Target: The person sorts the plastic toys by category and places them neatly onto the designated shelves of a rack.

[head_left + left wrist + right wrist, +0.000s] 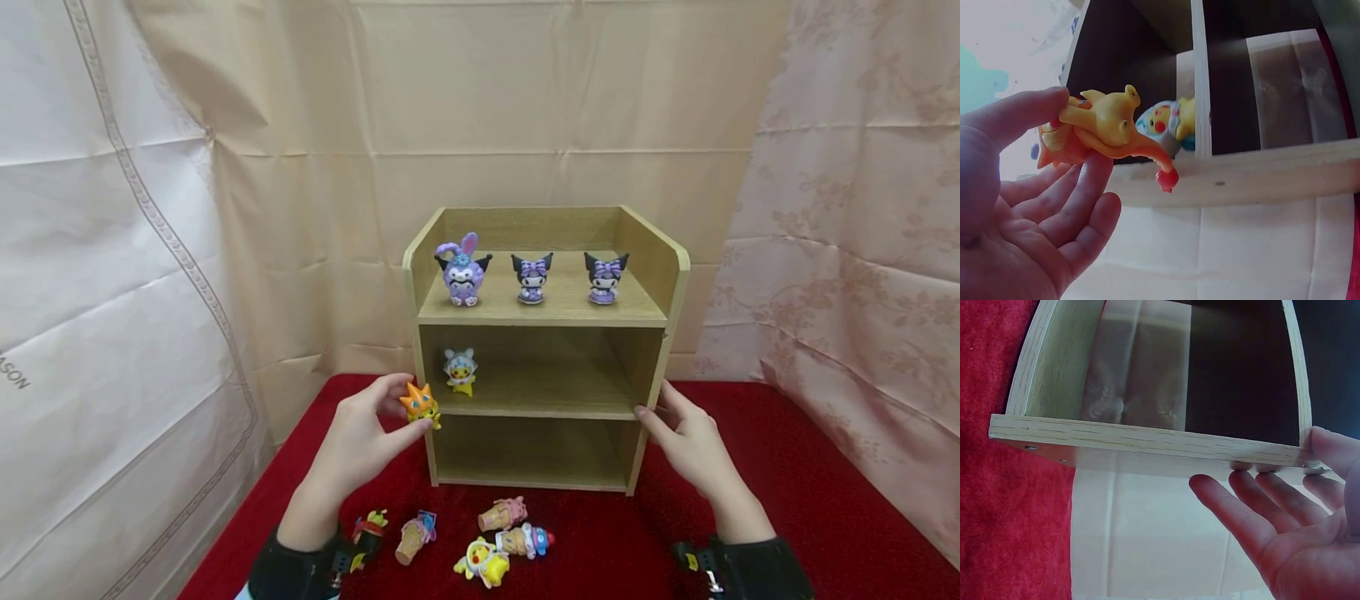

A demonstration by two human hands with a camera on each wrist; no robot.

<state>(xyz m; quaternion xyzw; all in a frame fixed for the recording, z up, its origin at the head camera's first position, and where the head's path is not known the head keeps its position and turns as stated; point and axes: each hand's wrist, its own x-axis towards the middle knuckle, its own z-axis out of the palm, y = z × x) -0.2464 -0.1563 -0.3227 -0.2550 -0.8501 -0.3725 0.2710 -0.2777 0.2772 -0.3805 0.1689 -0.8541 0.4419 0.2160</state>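
Head view: a person's left hand (352, 437) pinches an orange figure (420, 404) between thumb and fingers — held at the left edge of a three-tier wooden shelf (543, 321), roughly level with the middle board. Whether the figure touches the wood, the pictures cannot tell. Seen from the left wrist, it tilts, its red-tipped tail pointing away from the palm. The right hand (690, 437) grips the shelf's right side, thumb on the front edge, fingers against the outer face. Beside the orange figure, a white-hooded figure (461, 372) stands at the left of the middle tier; three purple figures (532, 280) line the top. On the red cloth (742, 450) in front lie three cone toys (502, 514), a yellow toy (486, 563) and — near the left sleeve (292, 571) — a dark toy (369, 533).
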